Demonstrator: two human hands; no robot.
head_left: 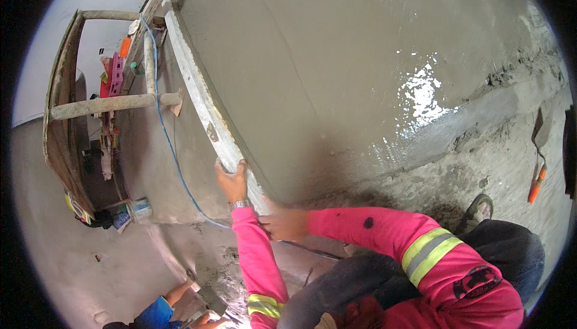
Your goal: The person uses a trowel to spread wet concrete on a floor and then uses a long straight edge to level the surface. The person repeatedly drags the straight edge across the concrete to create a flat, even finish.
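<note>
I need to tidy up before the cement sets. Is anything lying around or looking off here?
A trowel with an orange handle lies loose on the rough ground at right, away from both hands. The left hand and right hand hold the long straightedge against the wet cement surface.

I see even, soft daylight; a bright glare patch on the wet cement (421,91) at three o'clock, fisheye bending and black vignette at the rim, slight softness throughout.
</note>
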